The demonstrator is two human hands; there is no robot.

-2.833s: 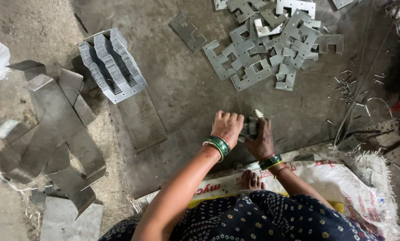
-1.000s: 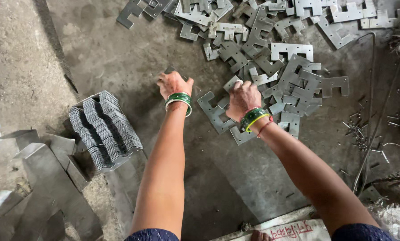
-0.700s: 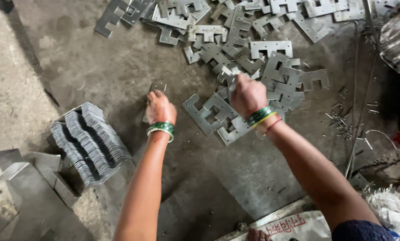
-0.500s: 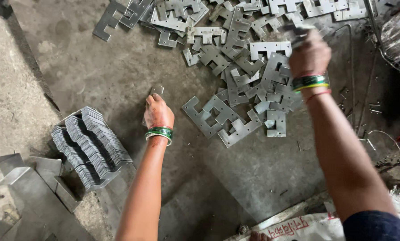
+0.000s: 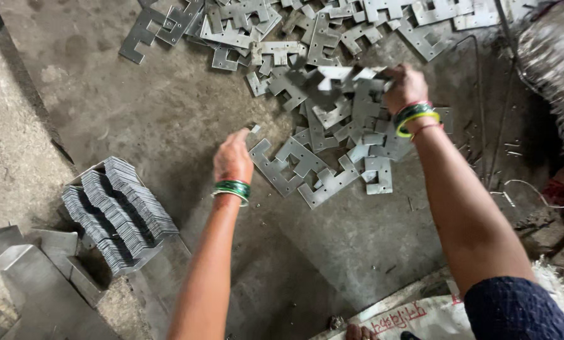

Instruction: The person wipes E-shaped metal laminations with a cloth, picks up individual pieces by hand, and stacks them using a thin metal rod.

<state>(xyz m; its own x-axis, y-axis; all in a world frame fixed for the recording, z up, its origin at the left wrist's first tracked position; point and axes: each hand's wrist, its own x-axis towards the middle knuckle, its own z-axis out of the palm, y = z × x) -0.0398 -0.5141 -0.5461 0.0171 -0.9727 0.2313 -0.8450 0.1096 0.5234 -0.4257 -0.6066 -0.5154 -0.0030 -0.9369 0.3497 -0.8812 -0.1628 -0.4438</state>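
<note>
Concrete floor (image 5: 370,245), plates (image 5: 332,82) in hands (image 5: 406,85)

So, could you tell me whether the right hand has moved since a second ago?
Yes. The right hand has moved from the near edge of the scattered metal brackets toward the far side of the pile, now holding several.

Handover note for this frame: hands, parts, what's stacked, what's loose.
Left hand: over the floor at the near edge of the loose plates, a small metal piece at its fingertips.
Right hand: raised over the pile, shut on a bunch of plates.
Done: one neat stack stands at left.
Left: many plates loose on the floor, unstacked.
</note>
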